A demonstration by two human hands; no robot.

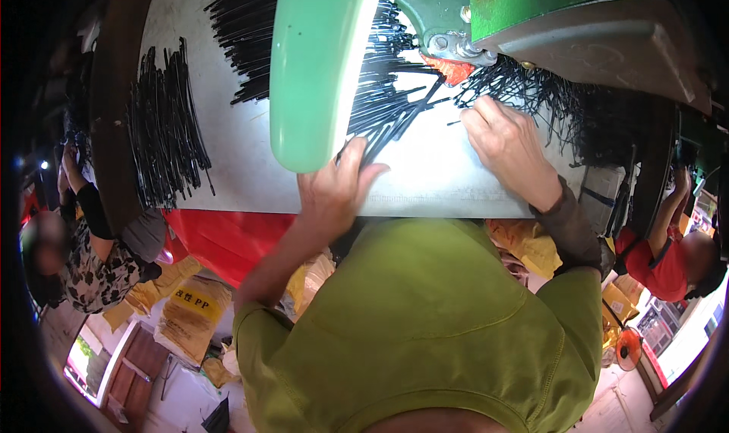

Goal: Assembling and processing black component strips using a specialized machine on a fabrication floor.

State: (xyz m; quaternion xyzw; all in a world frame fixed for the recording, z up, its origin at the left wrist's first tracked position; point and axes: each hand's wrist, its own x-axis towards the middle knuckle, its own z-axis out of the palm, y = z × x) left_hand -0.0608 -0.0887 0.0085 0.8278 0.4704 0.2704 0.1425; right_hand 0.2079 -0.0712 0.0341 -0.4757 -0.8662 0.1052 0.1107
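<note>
My left hand [334, 182] is at the lower end of the green lamp shade. Several thin black strips [396, 131] run in between its thumb and index finger; its other fingers are partly hidden. To the right, my right hand [505, 146] is raised near the machine, fingers curled in a pinch. A dark tip shows beside those fingertips, but what they hold is hard to make out. Between the hands and the green machine [437, 15] sits an orange-red part [453, 71], with strips reaching toward it.
The long green lamp shade [307, 76] hangs over the white tabletop [235, 148]. Black strips lie in a left bundle [163, 125], a far bundle [243, 34] and a tangled heap [566, 106] at right. Yellowish sacks [194, 311] are below. Other people [91, 251] work at both sides.
</note>
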